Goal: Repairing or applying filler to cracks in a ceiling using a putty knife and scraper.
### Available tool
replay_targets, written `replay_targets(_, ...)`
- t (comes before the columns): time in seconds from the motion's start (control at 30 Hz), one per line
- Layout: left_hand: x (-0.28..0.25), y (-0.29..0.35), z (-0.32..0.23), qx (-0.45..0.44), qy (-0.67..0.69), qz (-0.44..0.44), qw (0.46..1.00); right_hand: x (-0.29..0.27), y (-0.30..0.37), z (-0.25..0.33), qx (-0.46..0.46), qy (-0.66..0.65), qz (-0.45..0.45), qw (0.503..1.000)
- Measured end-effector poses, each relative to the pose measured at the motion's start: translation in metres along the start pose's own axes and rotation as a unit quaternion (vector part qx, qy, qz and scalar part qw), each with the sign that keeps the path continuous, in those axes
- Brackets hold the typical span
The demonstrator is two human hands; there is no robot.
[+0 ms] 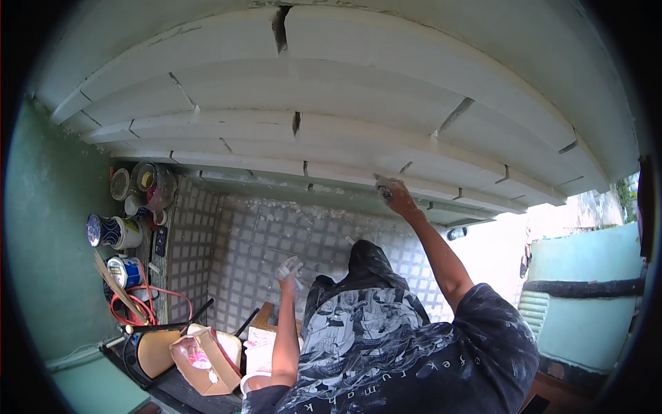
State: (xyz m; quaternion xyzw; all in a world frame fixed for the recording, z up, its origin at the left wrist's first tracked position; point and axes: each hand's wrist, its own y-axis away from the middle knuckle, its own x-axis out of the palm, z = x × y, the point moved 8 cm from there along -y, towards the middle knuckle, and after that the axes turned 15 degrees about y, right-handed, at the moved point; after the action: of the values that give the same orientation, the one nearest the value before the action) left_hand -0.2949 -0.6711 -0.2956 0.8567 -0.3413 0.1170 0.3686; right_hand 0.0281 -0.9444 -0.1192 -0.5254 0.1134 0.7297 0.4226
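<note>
Two bare hands out front. Right hand [394,195] is up at the lower edge of the white stepped panel [372,90], right of its middle; fingers curled, can't tell what, if anything, they grip. Left hand [290,268] is white-dusted, lower, well apart from the panel; can't tell if pinching. Tubs [125,271] along green wall [62,193]; cardboard box [195,375] near left forearm.

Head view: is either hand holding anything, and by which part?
The right hand seems curled around a small dark object; which part, I can't tell. Whether the whitened left hand holds anything is unclear.
</note>
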Motion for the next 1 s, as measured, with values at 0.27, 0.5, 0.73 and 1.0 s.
replay_targets(0.27, -0.005, 0.015, 0.013, 0.064, -0.095, -0.109, 0.987, -0.015, 0.011, -0.061, 0.040, -0.057, 0.037, 0.997)
replay_targets(0.5, 0.047, 0.017, 0.075, 0.070, -0.099, -0.054, 0.991, -0.012, 0.017, -0.048, 0.008, -0.111, 0.060, 0.992)
replay_targets(0.73, 0.128, 0.035, 0.103, 0.055, -0.002, -0.036, 0.998, -0.008, 0.013, -0.045, -0.041, -0.058, -0.029, 0.997)
replay_targets(1.0, 0.151, 0.027, 0.121, 0.044, -0.105, 0.000, 0.993, 0.002, 0.025, -0.064, -0.005, -0.102, 0.051, 0.994)
